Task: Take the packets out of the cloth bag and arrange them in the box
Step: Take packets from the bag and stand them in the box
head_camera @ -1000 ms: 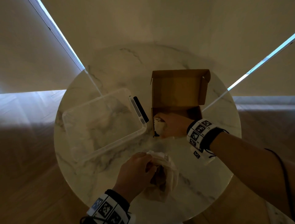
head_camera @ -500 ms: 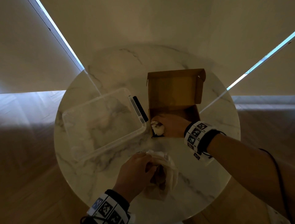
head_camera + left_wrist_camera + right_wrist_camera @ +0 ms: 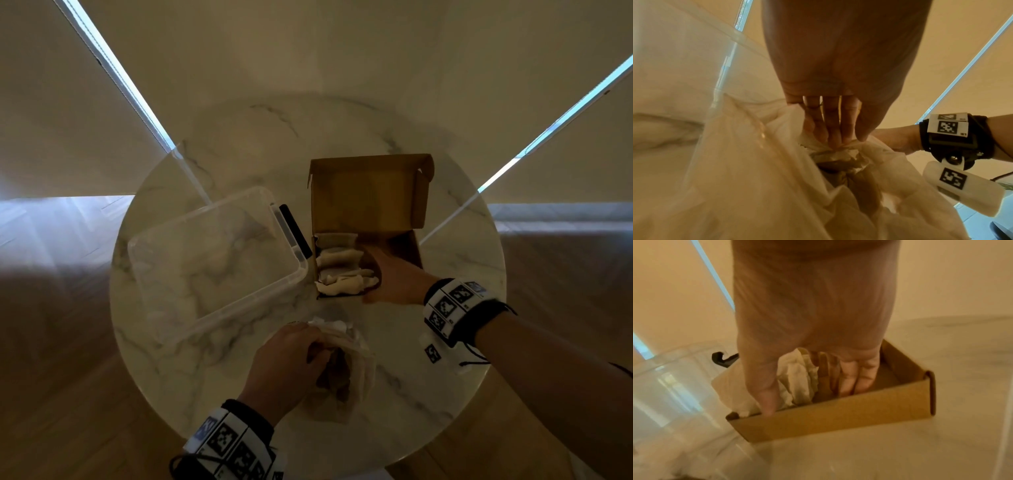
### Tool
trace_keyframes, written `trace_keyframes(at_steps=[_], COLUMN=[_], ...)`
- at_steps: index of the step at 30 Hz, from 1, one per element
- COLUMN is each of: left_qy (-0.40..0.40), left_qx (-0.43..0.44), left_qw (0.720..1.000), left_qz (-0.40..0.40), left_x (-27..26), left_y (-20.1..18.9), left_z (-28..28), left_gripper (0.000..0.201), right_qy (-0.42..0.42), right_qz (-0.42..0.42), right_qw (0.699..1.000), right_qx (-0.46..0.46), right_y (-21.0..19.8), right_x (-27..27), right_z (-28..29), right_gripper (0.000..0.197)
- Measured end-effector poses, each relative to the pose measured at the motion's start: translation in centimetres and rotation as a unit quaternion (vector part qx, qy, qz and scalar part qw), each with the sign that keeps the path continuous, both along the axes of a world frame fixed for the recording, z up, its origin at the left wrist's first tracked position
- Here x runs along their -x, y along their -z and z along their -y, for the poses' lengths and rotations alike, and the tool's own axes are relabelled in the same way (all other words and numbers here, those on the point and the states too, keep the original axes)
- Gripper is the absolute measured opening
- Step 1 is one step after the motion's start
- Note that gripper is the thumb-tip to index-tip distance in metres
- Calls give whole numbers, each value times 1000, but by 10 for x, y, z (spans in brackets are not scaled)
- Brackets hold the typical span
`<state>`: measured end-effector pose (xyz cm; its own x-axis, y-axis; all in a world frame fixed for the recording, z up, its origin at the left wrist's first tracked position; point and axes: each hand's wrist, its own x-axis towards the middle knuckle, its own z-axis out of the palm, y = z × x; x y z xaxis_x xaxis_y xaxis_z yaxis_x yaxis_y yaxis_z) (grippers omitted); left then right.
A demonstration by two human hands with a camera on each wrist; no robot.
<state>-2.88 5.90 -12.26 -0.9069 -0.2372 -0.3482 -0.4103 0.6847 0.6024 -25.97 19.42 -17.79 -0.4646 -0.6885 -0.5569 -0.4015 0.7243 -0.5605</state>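
A brown cardboard box (image 3: 416,205) stands open at the table's middle, its lid tilted back. Several pale crumpled packets (image 3: 342,270) lie along its left side. My right hand (image 3: 385,277) reaches into the box just right of them. In the right wrist view, the straight fingers (image 3: 856,379) point down at the box floor and the thumb lies beside the packets (image 3: 797,381). The hand (image 3: 812,399) holds nothing. My left hand (image 3: 308,346) pinches the rim of the cream cloth bag (image 3: 359,370) at the table's near edge. More packets (image 3: 838,158) show inside the bag's (image 3: 756,178) mouth below the left hand (image 3: 846,139).
A clear plastic bin (image 3: 212,260) sits left of the box, with a black clip (image 3: 296,233) on its near-right end, close to the box wall. The round marble table (image 3: 428,394) drops off just behind the bag; wooden floor lies all round.
My right hand has let go of the packet it was pressing into the box's near left corner and slid right inside the box. The left hand still holds the bag.
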Motion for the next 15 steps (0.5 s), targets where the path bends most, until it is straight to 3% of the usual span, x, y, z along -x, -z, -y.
trace_keyframes(at_steps=[6,15], left_qy=[4,4], left_qx=[3,-5], left_qw=[1000,1000], left_qz=[16,10], left_x=[1,-3], left_y=[-2,-2], left_z=[1,1], left_gripper=[17,14], right_qy=[79,147], right_qz=[23,21], right_qw=[992,979], right_qx=[90,139], right_y=[-7,-6], right_x=[-18,-28], right_z=[11,7], right_gripper=[74,77])
